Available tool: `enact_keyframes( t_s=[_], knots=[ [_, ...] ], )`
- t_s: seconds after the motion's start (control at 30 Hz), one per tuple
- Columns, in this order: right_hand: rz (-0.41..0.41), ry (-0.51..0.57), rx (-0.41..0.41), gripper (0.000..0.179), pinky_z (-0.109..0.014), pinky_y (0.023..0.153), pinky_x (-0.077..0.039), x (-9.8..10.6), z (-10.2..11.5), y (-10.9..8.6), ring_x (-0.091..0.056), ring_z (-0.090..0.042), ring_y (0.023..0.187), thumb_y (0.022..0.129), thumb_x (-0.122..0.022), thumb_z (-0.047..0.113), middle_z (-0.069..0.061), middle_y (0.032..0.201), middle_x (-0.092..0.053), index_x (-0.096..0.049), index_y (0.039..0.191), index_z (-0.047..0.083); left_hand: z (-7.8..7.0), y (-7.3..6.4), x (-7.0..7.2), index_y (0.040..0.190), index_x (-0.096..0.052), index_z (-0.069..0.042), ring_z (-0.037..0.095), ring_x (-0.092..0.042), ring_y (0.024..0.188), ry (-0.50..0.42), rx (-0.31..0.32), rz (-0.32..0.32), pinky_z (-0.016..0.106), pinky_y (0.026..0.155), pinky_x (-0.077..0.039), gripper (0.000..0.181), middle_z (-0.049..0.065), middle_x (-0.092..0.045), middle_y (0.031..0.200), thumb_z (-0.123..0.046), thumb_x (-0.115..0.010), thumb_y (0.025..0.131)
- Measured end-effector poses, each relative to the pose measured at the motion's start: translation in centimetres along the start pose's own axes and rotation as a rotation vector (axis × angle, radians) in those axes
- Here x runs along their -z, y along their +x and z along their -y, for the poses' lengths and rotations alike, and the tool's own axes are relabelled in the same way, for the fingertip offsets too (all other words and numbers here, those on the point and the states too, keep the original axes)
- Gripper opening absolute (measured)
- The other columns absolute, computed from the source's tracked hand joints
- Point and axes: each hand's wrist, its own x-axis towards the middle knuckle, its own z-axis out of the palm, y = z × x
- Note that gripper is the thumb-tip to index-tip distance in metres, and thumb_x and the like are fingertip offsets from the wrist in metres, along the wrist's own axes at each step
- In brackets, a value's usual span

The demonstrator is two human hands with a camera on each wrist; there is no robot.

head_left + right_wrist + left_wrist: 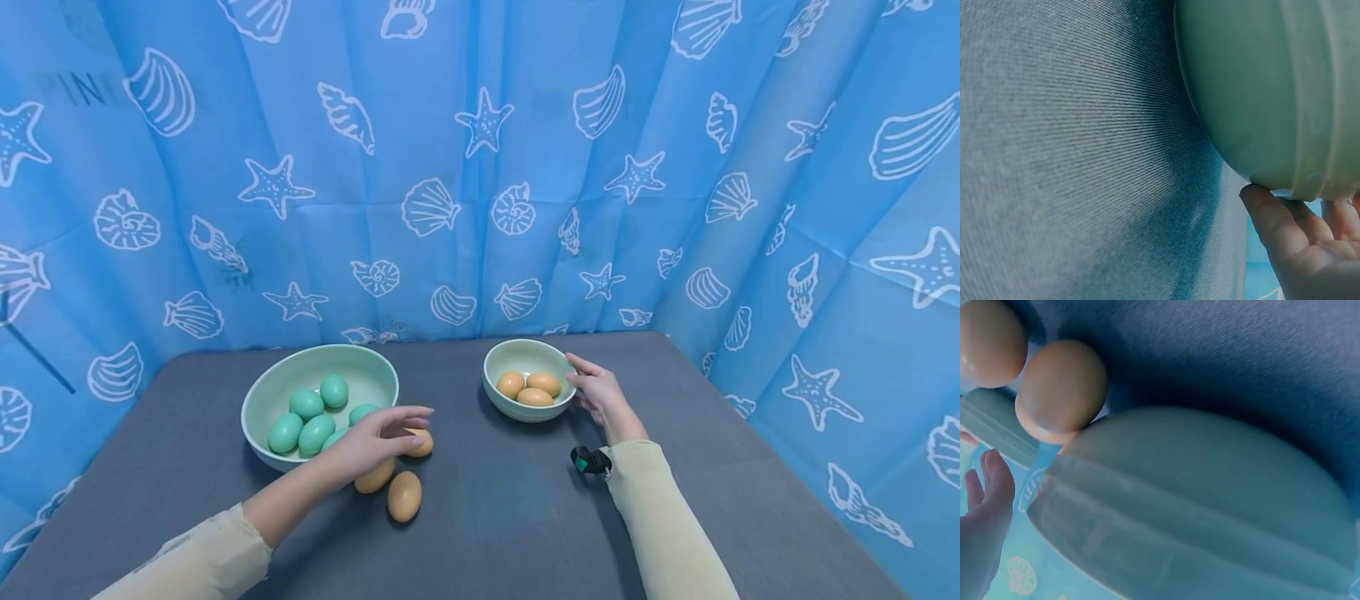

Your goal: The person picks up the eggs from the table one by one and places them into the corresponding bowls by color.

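Note:
My left hand (378, 437) reaches over the right rim of a large pale green bowl (255, 408), fingers loosely extended. Several green eggs (306, 404) lie in that bowl. Under the left fingertips sits a brown egg (422, 443), partly hidden. Two more brown eggs lie nearby: one egg (405, 497) on the cloth, and one egg (1063, 390) against the bowl's wall in the left wrist view. My right hand (602, 396) holds the right side of a small green bowl (517, 410), its fingertips against the wall (1241, 94) and rim. In it rest three brown eggs (536, 397).
A dark grey cloth (495, 533) covers the table. Behind and to the right hangs a blue curtain (450, 250) printed with white shells and starfish. A small black object (589, 460) is at the right sleeve's cuff.

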Motion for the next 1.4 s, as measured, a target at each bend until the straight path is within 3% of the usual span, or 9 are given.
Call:
enact_keyframes(
  t_s=[0.13, 0.2, 0.37, 0.73, 0.83, 0.97, 1.13, 1.27, 1.4],
  knots=[
    [-0.002, -0.001, 0.005, 0.053, -0.024, 0.058, -0.041, -0.1, 0.0, 0.1, -0.052, -0.006, 0.057, 0.106, -0.049, 0.013, -0.004, 0.165, -0.024, -0.037, 0.156, 0.024, 0.5, -0.5, 0.1, 0.145, -0.050, 0.003, 0.042, -0.054, 0.129, 0.016, -0.023, 0.012, 0.049, 0.103, -0.051, 0.049, 0.028, -0.055, 0.140, -0.021, -0.058, 0.103],
    [0.007, 0.018, 0.019, 0.054, -0.029, 0.077, -0.050, -0.1, 0.0, 0.1, -0.067, -0.012, 0.094, 0.106, -0.047, 0.011, -0.004, 0.166, -0.022, -0.035, 0.157, 0.021, 0.8, -0.8, 0.1, 0.144, -0.051, 0.003, 0.043, -0.055, 0.128, 0.024, -0.026, 0.016, 0.049, 0.102, -0.051, 0.049, 0.027, -0.056, 0.139, -0.020, -0.060, 0.102],
    [0.025, 0.073, 0.031, 0.057, -0.050, 0.115, -0.038, -0.2, -0.2, 0.1, -0.023, -0.028, 0.152, 0.106, -0.045, 0.007, -0.004, 0.166, -0.019, -0.028, 0.160, 0.017, 1.5, -1.5, 0.1, 0.144, -0.050, 0.004, 0.044, -0.055, 0.127, 0.032, -0.043, 0.022, 0.051, 0.103, -0.050, 0.053, 0.026, -0.056, 0.140, -0.021, -0.063, 0.100],
    [0.015, 0.058, 0.028, 0.056, -0.044, 0.107, -0.046, -0.1, -0.1, 0.1, -0.033, -0.026, 0.149, 0.106, -0.046, 0.008, -0.003, 0.166, -0.020, -0.029, 0.159, 0.019, 2.7, -2.2, -0.5, 0.140, -0.052, 0.008, 0.046, -0.057, 0.122, 0.021, -0.043, 0.030, 0.045, 0.097, -0.054, 0.048, 0.031, -0.055, 0.138, -0.013, -0.064, 0.098],
    [-0.009, 0.024, 0.002, 0.053, -0.027, 0.075, -0.052, -0.1, 0.0, 0.0, -0.067, -0.015, 0.096, 0.106, -0.049, 0.010, -0.005, 0.164, -0.027, -0.037, 0.156, 0.022, 3.2, -2.3, -0.9, 0.137, -0.055, 0.008, 0.043, -0.058, 0.120, 0.055, -0.027, 0.011, 0.047, 0.095, -0.055, 0.047, 0.030, -0.056, 0.136, -0.013, -0.067, 0.096],
    [-0.023, 0.013, -0.020, 0.050, -0.021, 0.048, -0.033, -0.1, 0.0, 0.0, -0.042, -0.004, 0.051, 0.105, -0.051, 0.010, -0.011, 0.162, -0.034, -0.044, 0.153, 0.023, 3.5, -2.5, -1.5, 0.133, -0.059, 0.007, 0.042, -0.058, 0.120, 0.089, -0.025, -0.018, 0.051, 0.097, -0.052, 0.045, 0.026, -0.060, 0.135, -0.013, -0.071, 0.094],
    [-0.017, 0.022, -0.006, 0.048, -0.022, 0.064, -0.046, -0.1, 0.0, 0.0, -0.063, -0.013, 0.096, 0.105, -0.051, 0.010, -0.008, 0.162, -0.034, -0.046, 0.152, 0.019, 4.0, -2.6, -2.1, 0.129, -0.065, 0.001, 0.037, -0.060, 0.118, 0.205, -0.055, -0.048, 0.041, 0.094, -0.054, 0.042, 0.017, -0.066, 0.129, -0.014, -0.073, 0.092],
    [0.001, 0.061, 0.008, 0.049, -0.042, 0.106, -0.049, -0.1, -0.1, 0.0, -0.034, -0.026, 0.148, 0.105, -0.048, 0.007, -0.004, 0.164, -0.028, -0.043, 0.153, 0.015, 4.4, -2.4, -2.4, 0.127, -0.067, 0.000, 0.034, -0.061, 0.117, 0.291, -0.072, -0.033, 0.029, 0.090, -0.053, 0.040, 0.014, -0.067, 0.127, -0.013, -0.075, 0.090],
    [0.007, 0.076, 0.007, 0.052, -0.051, 0.116, -0.036, -0.2, -0.1, -0.1, -0.027, -0.031, 0.151, 0.105, -0.048, 0.006, -0.007, 0.166, -0.023, -0.039, 0.155, 0.016, 4.6, -2.1, -2.6, 0.127, -0.067, 0.001, 0.039, -0.058, 0.124, 0.333, -0.091, 0.006, 0.038, 0.098, -0.052, 0.041, 0.017, -0.064, 0.133, -0.015, -0.075, 0.090]
  ],
)
